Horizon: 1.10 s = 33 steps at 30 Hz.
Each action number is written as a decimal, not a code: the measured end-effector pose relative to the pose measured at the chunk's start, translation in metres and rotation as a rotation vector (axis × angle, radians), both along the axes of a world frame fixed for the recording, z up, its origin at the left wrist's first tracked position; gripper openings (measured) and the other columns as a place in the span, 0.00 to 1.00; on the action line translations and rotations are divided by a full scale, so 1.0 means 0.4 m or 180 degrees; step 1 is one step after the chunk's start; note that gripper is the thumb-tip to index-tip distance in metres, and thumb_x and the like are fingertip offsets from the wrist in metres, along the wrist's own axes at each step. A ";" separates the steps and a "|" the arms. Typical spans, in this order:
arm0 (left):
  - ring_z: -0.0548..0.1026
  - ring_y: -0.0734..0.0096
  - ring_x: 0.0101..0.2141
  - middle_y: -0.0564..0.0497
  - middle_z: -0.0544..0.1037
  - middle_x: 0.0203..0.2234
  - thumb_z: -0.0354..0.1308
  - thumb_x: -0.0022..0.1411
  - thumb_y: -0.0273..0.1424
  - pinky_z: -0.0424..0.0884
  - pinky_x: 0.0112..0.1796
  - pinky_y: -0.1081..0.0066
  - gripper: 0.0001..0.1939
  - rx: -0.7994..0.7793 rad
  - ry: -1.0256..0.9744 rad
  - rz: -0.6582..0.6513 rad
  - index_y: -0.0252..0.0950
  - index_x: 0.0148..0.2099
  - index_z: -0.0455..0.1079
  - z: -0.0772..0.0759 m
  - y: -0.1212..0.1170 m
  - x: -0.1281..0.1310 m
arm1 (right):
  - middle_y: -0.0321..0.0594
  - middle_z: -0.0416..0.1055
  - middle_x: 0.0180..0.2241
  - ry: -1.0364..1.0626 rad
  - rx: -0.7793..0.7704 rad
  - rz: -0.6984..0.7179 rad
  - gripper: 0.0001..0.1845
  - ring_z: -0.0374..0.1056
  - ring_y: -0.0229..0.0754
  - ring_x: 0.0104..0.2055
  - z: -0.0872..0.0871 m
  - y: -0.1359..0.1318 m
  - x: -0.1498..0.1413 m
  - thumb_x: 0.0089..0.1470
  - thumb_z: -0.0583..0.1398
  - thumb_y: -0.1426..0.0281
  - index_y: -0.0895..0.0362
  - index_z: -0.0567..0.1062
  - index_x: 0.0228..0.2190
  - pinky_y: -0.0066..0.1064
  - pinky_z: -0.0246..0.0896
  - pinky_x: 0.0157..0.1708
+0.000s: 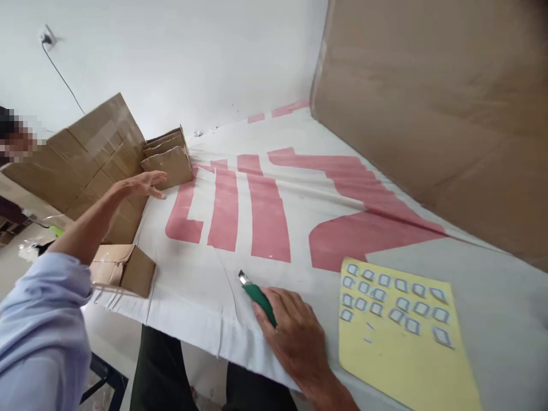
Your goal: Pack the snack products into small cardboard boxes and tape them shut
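My right hand (295, 331) rests near the front edge of the table, its fingers wrapped round a green utility knife (258, 298). The knife's metal tip points up and left over the white cloth. My left hand (148, 184) reaches out to the far left with its fingers apart. It is just in front of a few cardboard pieces (169, 162) standing upright; I cannot tell whether it touches them. Right of my right hand lies a yellow sheet (398, 354) bearing several small blue-outlined squares. Below my left forearm sits a small cardboard box (137, 273).
A white cloth with red printed shapes (269, 217) covers the table. One large cardboard box (432, 114) stands at the right, and a big cardboard panel (92, 154) at the left. Part of another person (17, 134) shows at the far left. A plugged socket (46, 39) is on the wall.
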<state>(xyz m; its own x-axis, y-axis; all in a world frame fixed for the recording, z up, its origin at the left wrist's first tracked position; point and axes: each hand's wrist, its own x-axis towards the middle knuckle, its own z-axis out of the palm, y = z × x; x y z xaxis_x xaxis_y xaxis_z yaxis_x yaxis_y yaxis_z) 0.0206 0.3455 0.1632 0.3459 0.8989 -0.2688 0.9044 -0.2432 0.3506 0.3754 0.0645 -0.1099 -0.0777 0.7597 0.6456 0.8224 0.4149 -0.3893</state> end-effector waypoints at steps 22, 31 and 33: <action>0.69 0.32 0.65 0.32 0.71 0.66 0.75 0.49 0.49 0.60 0.64 0.41 0.54 0.0650 0.0243 -0.0208 0.37 0.72 0.61 -0.171 -0.635 0.021 | 0.52 0.77 0.42 -0.0013 -0.0997 0.0250 0.12 0.70 0.56 0.47 0.016 0.111 -0.089 0.65 0.56 0.66 0.56 0.78 0.41 0.45 0.64 0.47; 0.56 0.38 0.74 0.31 0.58 0.74 0.80 0.45 0.49 0.61 0.66 0.43 0.68 0.0403 -0.2291 0.0399 0.42 0.79 0.46 -0.279 -0.744 -0.160 | 0.51 0.78 0.55 0.2107 -0.1527 0.1124 0.32 0.75 0.54 0.54 0.185 0.065 -0.116 0.61 0.60 0.42 0.54 0.78 0.52 0.43 0.74 0.48; 0.58 0.35 0.72 0.29 0.60 0.73 0.82 0.40 0.46 0.63 0.65 0.40 0.72 0.0097 -0.2318 0.0436 0.41 0.79 0.45 -0.372 -0.780 -0.182 | 0.51 0.79 0.54 0.2072 -0.1606 0.1126 0.33 0.76 0.54 0.53 0.198 0.053 -0.127 0.58 0.63 0.42 0.54 0.79 0.52 0.43 0.75 0.46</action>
